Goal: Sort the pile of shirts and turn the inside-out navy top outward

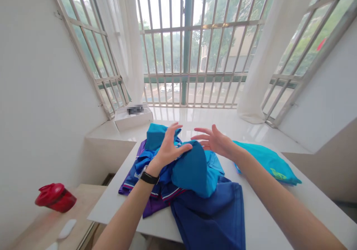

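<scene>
A rumpled heap of clothes lies on the white table, with a teal-blue garment (191,168) bunched on top. My left hand (171,146), with a black band on its wrist, is over the heap's left part, fingers apart; its thumb lies against the teal-blue garment or just above it. Fingers spread, my right hand (212,140) hovers at the far right side of the heap and grips nothing. Under the teal-blue cloth are a royal-blue striped garment (164,183), a purple garment (154,207) and navy cloth (214,213) hanging over the near edge.
A folded turquoise garment (264,162) lies right on the white table (262,205). On the windowsill (178,114) stands a white box (134,120) with a dark item inside. A red lidded cup (55,198) is on a lower surface at left. Barred windows and white curtains (256,75) lie beyond.
</scene>
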A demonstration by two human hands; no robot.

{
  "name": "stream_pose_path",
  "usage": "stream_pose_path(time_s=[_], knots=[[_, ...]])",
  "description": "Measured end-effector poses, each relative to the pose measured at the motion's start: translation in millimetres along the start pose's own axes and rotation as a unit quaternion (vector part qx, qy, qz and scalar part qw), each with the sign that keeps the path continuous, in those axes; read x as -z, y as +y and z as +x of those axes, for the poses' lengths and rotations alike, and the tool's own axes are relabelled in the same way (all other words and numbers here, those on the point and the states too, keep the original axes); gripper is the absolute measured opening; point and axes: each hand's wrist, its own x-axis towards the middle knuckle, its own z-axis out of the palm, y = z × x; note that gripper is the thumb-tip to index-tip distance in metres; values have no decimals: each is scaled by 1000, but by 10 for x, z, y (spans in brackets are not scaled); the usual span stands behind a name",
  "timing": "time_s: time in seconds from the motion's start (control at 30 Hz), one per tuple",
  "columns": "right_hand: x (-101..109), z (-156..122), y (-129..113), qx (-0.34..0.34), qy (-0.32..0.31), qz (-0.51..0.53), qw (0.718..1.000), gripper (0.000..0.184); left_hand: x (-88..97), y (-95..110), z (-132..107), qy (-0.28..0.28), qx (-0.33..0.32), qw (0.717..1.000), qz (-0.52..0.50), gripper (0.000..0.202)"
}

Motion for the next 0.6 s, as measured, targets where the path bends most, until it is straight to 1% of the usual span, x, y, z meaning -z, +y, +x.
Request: stream_pose_path(time_s=[0.03, 0.07, 0.1, 0.13, 0.17, 0.2, 0.23, 0.27, 0.3, 0.33, 0.37, 0.43, 0.47, 0.53, 0.57, 0.6], knots=[[116, -75, 54, 6, -1, -26, 1000, 72, -146, -106, -60, -92, 5, 994, 51, 85], [267, -155, 129, 16, 29, -71, 997, 67, -287, -232, -123, -190, 14, 976, 103, 95], [449, -240, 230, 19, 79, -141, 987, 60, -416, -367, -185, -263, 31, 953, 146, 96], [652, -331, 359, 12, 137, -234, 962, 53, -529, -498, -241, -314, 46, 932, 175, 84], [865, -426, 513, -3, 204, -325, 923, 48, -621, -615, -289, -339, 53, 920, 192, 66], [1073, -525, 689, -29, 259, -400, 879, 46, -690, -710, -325, -332, 48, 922, 193, 48], [1264, -627, 879, -60, 296, -455, 838, 47, -733, -778, -348, -317, 43, 929, 185, 33], [1425, -727, 1073, -96, 319, -491, 805, 50, -750, -820, -356, -290, 42, 941, 170, 24], [1549, -823, 1262, -137, 321, -515, 783, 54, -740, -838, -349, -257, 48, 954, 149, 22], [1633, -910, 1432, -175, 315, -528, 769, 57, -705, -837, -326, -221, 63, 966, 121, 23], [1677, -983, 1576, -179, 317, -541, 758, 59, -644, -822, -290, -181, 85, 976, 88, 26], [1673, -1078, 1765, -160, 331, -557, 744, 58, -456, -766, -190, -78, 127, 989, 10, 28], [1643, -1099, 1809, -142, 338, -562, 741, 56, -335, -731, -132, -22, 142, 989, -30, 29], [1569, -1096, 1822, -113, 347, -565, 740, 52, -65, -645, -23, 83, 159, 980, -86, 28], [1539, -1082, 1806, -105, 349, -564, 741, 50, 69, -595, 21, 118, 161, 975, -100, 28], [1520, -1065, 1784, -100, 350, -561, 743, 48, 195, -539, 54, 141, 155, 972, -110, 28]])
